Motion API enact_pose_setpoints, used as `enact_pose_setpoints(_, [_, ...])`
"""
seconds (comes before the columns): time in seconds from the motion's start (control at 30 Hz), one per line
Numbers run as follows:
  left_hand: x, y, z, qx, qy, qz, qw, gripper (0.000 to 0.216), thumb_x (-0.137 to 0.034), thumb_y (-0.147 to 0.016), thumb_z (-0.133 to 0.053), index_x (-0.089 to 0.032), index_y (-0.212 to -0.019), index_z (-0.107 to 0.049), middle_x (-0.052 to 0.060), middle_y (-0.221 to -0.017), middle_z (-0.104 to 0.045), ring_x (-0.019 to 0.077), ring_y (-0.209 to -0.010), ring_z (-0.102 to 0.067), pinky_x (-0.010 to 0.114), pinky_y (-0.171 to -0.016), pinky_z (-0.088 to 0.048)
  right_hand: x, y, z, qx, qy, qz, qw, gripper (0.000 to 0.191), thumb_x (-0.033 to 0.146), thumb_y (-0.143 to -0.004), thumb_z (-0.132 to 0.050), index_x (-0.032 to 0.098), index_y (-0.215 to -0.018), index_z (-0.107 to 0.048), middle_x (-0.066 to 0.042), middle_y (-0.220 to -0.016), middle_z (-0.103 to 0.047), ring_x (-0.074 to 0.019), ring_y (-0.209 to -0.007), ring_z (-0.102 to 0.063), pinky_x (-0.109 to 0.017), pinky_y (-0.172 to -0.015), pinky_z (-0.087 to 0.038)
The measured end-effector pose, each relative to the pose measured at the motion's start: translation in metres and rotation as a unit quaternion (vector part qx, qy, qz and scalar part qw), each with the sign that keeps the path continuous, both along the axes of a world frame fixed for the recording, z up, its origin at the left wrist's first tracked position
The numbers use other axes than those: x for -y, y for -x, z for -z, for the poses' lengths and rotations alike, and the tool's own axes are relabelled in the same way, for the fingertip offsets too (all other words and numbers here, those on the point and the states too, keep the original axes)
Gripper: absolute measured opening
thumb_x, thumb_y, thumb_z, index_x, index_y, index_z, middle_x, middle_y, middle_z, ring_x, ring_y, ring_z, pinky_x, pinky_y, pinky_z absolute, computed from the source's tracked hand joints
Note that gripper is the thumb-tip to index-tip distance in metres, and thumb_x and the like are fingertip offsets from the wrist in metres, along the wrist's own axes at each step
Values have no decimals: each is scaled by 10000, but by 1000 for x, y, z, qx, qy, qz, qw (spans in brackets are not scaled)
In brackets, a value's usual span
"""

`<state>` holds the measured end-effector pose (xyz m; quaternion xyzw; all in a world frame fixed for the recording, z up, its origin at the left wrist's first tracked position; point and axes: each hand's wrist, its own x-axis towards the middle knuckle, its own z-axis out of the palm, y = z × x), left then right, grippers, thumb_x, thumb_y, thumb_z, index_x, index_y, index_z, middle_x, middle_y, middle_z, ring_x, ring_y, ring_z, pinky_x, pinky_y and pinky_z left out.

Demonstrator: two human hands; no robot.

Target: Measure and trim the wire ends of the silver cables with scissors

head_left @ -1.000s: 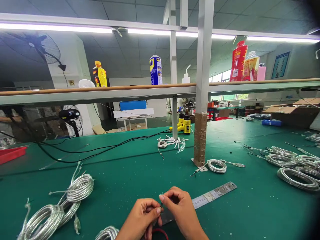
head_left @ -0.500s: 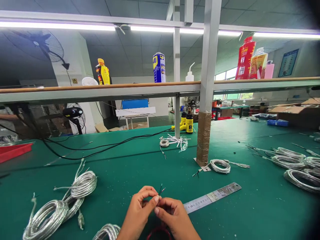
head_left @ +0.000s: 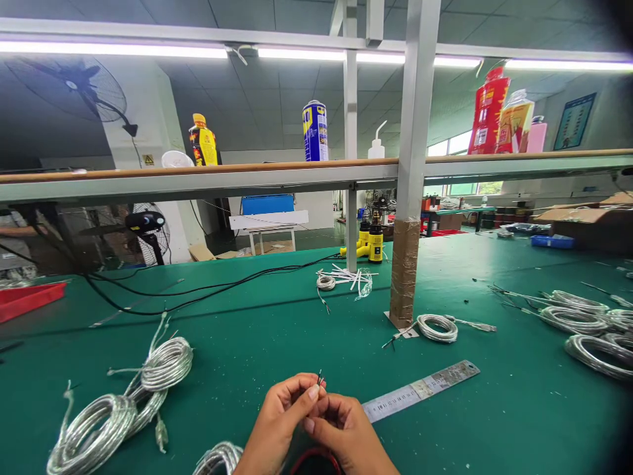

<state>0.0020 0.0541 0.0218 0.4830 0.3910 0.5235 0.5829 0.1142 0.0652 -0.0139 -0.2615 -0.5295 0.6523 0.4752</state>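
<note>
Near the bottom centre, my left hand [head_left: 284, 419] pinches thin dark wires [head_left: 320, 379] between thumb and forefinger, their ends poking up past the fingertips. My right hand [head_left: 343, 425] touches it, thumb and fingers closed; whatever they grip is covered by the fingers. A steel ruler [head_left: 420, 392] lies on the green table just right of my hands. Below my wrists, a dark thing with a red rim [head_left: 316, 460] shows in part. Close to my left forearm is a coil of clear-jacketed silver cable [head_left: 218, 458], cut off by the frame's bottom.
More silver cable coils [head_left: 165, 364] lie at left and a pile of them [head_left: 573, 313] at right. One coil [head_left: 438, 328] sits by the taped post [head_left: 404, 277]. Yellow heat guns [head_left: 374, 245] stand at the back. A shelf [head_left: 247, 173] with bottles crosses overhead.
The wire ends stick up less above my left fingertips than before. Both hands have shifted very slightly, staying together. The table's objects lie as they did.
</note>
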Motion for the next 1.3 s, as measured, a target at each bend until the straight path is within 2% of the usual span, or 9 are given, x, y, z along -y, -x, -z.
enact_pose_setpoints(0.13, [1, -3, 3, 21, -6, 15, 1000, 213, -344, -666, -655, -134, -704, -644, 23, -637, -583, 120, -621, -515, 211, -619, -408, 0, 0, 0, 11, 8, 8, 1000, 372, 428, -554, -673, 157, -484, -428, 61, -492, -324, -63, -476, -270, -190, -472, -263])
enact_pose_setpoints(0.27, [2, -4, 5, 16, -27, 2, 1000, 217, -345, -701, -622, -129, -687, -628, -2, -525, -570, 92, -525, -506, 176, -550, -393, 3, 3, -6, 15, 25, -5, 1000, 452, 429, -530, -677, 182, -491, -299, 62, -517, -289, -62, -495, -242, -190, -475, -236])
enact_pose_setpoints(0.43, [3, -4, 3, 16, -22, -30, 999, 204, -337, -711, -611, -135, -677, -613, -23, -475, -550, 76, -481, -494, 155, -512, -381, 8, 5, -15, 71, -31, 39, 996, 391, 413, -561, -625, 176, -480, -324, 59, -498, -306, -67, -493, -253, -194, -471, -235])
enact_pose_setpoints(0.53, [3, -3, 0, 6, -40, -59, 997, 179, -328, -710, -615, -149, -714, -615, -43, -479, -540, 53, -435, -452, 167, -549, -403, 9, -3, -18, 137, -84, 88, 983, 258, 347, -623, -567, 151, -496, -457, 39, -490, -393, -80, -489, -316, -200, -477, -263])
enact_pose_setpoints(0.6, [3, -2, 0, -7, -56, -76, 996, 179, -332, -708, -617, -153, -718, -609, -41, -561, -558, 30, -402, -403, 166, -524, -397, 7, -10, -19, 144, -102, 132, 975, 214, 335, -659, -543, 137, -580, -563, 6, -538, -491, -102, -518, -386, -208, -495, -300])
enact_pose_setpoints(0.7, [1, -2, 2, -46, -73, -81, 993, 216, -366, -710, -605, -150, -720, -598, -29, -634, -544, 22, -395, -386, 151, -427, -337, 3, -18, -21, 113, -100, 170, 974, 257, 380, -700, -542, 145, -727, -644, -42, -670, -593, -132, -586, -457, -226, -531, -350])
enact_pose_setpoints(0.9, [1, -5, 5, -92, -109, -63, 988, 302, -452, -691, -579, -150, -697, -561, -6, -743, -495, 29, -397, -404, 145, -341, -276, -2, -15, -17, 61, -110, 192, 973, 218, 380, -658, -632, 170, -691, -679, -34, -660, -585, -145, -626, -501, -246, -589, -387])
enact_pose_setpoints(1.13, [2, -7, 4, -113, -136, -66, 982, 278, -431, -701, -573, -155, -666, -564, -8, -743, -481, 40, -441, -388, 142, -347, -270, -3, -16, -17, 29, -94, 187, 977, 191, 349, -647, -653, 159, -657, -647, -19, -652, -572, -131, -631, -497, -233, -594, -387])
enact_pose_setpoints(1.3, [2, -4, 6, -96, -77, -30, 992, 277, -422, -698, -586, -147, -696, -568, -53, -480, -443, 41, -385, -338, 146, -374, -242, -2, -14, -17, -17, -26, 137, 990, 235, 374, -647, -646, 146, -638, -586, 32, -552, -483, -66, -484, -389, -179, -458, -305])
